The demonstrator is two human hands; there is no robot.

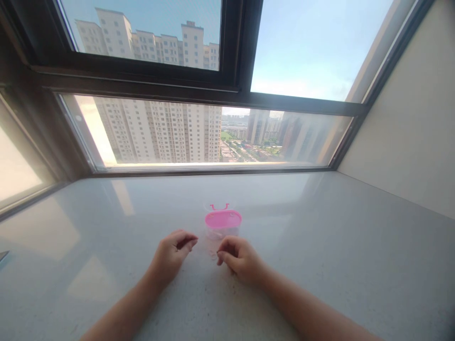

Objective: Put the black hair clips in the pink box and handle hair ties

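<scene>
A small box with a pink oval lid [223, 219] and clear sides stands on the white sill. Just behind the lid shows its pink handle [220, 207]. My left hand [173, 253] is to the front left of the box, thumb and forefinger pinched together; whatever they hold, if anything, is too small to make out. In front of the box, my right hand [241, 259] is also closed in a pinch, its contents hidden. Between both hands, close to my right fingertips, lie a few small pale pinkish pieces [213, 254] of unclear kind.
The pale, glossy sill [320, 251] spreads out around the hands. A dark-framed window [227, 97] rises behind it, with tall buildings outside. A plain wall [408, 128] bounds the right side. The corner of a flat object [3, 256] shows at the left edge.
</scene>
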